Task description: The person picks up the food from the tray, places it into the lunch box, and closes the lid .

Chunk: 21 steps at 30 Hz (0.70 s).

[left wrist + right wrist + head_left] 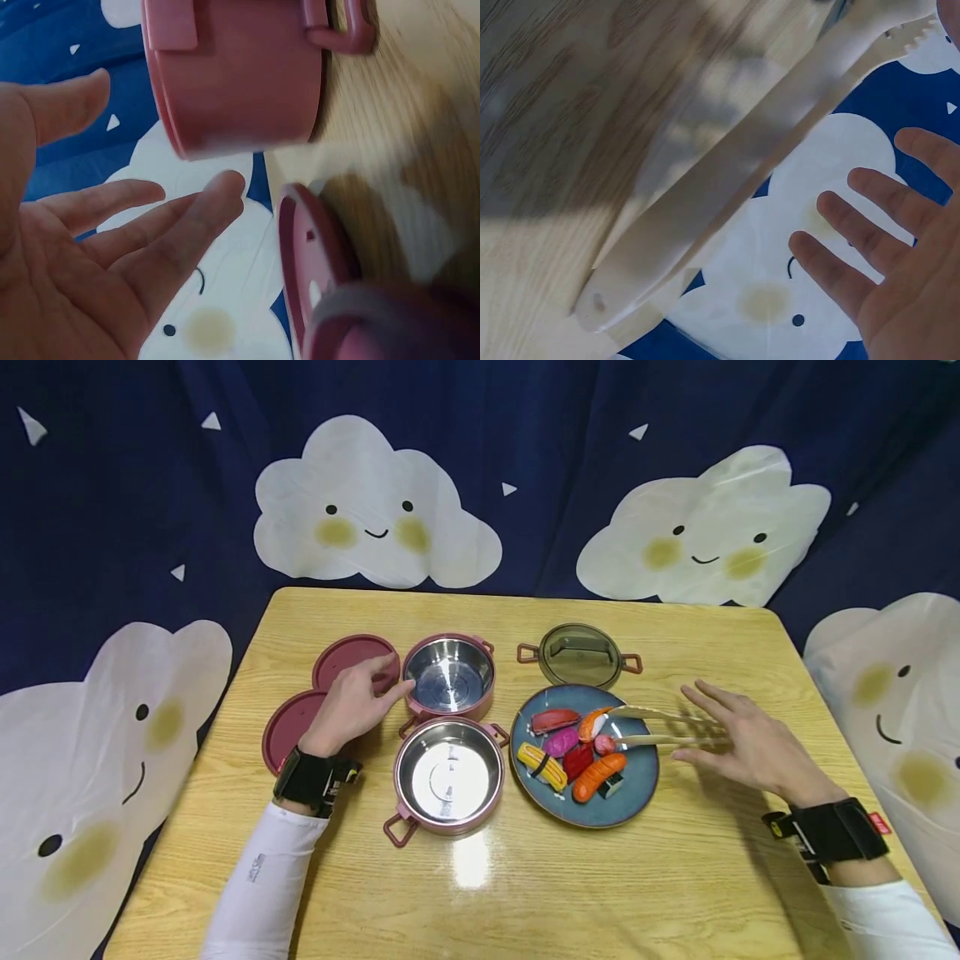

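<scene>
My left hand (348, 706) reaches over the dark red lids (288, 727), its fingers spread and its thumb beside the rim of the far pink pot (487, 689). In the left wrist view that hand holds nothing, and the pot's pink wall (240, 82) stands just past the fingertips. Over on the right, my right hand (757, 743) hovers with straight fingers around the handle end of beige tongs (645, 740). The right wrist view shows the tongs (720, 172) apart from the palm. Their tips rest among toy sushi (598, 777) on a blue plate (637, 793).
A second pink pot (401, 785) with a steel inside stands in front of the first. Behind the plate lies a see-through lid (577, 672) with two side handles. The wooden table (570, 885) ends at a dark blue curtain (540, 410) with cloud prints.
</scene>
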Available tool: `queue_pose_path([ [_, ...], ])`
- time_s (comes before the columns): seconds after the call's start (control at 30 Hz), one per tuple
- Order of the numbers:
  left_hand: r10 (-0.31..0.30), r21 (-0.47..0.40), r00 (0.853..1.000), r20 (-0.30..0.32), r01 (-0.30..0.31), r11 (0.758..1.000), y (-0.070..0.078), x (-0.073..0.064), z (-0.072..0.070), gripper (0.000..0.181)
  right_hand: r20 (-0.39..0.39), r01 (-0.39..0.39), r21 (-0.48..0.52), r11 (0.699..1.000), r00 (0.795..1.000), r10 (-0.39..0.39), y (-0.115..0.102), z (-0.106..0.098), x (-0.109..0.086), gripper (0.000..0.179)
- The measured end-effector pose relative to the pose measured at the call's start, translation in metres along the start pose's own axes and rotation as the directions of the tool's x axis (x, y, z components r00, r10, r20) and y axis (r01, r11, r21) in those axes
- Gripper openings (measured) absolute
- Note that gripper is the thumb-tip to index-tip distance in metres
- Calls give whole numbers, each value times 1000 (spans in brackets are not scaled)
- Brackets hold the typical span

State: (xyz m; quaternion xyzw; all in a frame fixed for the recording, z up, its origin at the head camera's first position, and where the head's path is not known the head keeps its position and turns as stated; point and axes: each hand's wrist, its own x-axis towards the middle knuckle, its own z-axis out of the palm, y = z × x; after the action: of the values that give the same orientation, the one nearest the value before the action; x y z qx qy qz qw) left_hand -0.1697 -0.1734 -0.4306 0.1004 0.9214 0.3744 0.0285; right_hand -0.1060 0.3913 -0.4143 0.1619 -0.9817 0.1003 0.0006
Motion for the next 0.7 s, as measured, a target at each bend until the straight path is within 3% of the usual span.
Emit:
queue_pose_path([
  [0.47, 35, -109, 999, 34, -31, 994, -5, 13, 10, 56, -9, 68, 36, 997, 998, -67, 19, 12, 6, 86],
  [0.7, 25, -136, 1000, 10, -24, 990, -8, 15, 12, 52, -24, 111, 97, 989, 994, -109, 27, 20, 9, 72],
])
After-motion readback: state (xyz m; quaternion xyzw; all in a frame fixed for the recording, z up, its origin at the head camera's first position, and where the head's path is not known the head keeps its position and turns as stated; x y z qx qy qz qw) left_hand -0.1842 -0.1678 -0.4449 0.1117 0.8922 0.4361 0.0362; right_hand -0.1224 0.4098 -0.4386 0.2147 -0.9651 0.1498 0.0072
